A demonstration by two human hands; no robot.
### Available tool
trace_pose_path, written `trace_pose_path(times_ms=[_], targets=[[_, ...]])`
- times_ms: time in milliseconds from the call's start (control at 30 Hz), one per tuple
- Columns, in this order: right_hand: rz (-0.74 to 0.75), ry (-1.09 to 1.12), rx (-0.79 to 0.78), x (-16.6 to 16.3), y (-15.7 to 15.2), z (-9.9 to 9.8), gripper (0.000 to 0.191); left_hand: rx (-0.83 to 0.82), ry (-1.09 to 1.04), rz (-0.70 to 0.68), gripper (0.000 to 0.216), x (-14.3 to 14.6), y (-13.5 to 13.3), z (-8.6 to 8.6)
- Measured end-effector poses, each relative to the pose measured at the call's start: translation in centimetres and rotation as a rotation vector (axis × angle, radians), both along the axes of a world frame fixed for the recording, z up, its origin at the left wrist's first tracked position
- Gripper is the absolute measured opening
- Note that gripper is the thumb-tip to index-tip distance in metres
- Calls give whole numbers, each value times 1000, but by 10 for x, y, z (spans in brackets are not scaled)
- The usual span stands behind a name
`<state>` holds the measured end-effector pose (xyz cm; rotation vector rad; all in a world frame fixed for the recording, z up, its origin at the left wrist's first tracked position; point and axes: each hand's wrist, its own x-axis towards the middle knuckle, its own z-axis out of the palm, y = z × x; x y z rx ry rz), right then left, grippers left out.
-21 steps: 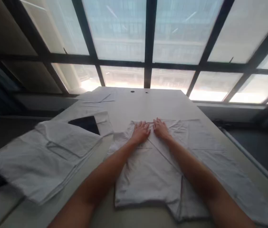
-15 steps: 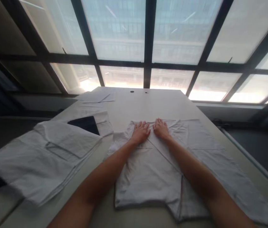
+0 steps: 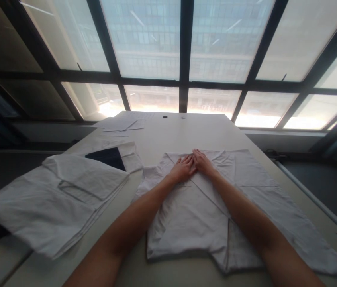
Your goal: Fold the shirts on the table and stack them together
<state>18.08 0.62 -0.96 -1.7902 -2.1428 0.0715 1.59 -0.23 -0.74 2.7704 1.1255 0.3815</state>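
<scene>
Open tabletop beyond hands, cloth pile leftward

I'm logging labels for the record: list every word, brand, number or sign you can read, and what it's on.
No readable text anywhere.
White garment in the middle: no lettering visible.
Papers at the table's far left: any print too faint to read.
Window: any signs beyond it too blurred to read.
</scene>
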Motion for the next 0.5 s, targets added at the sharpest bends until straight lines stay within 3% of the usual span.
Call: trace_pose_path(times_ms=[100,200,367,500], targets=[[163,-55,-24,2,-2,3,53,2,-6,-13,67,-3,0,-1],[163,-123,-46,2,-3,4,52,3,3,-7,66,-4,-1,1],[-115,-94,-69,1,1,-1,58,8,96,29,57,-2,-1,1],[-309,-62,-73,7,2,-4,58,28,85,217,58,-4,-1,1]])
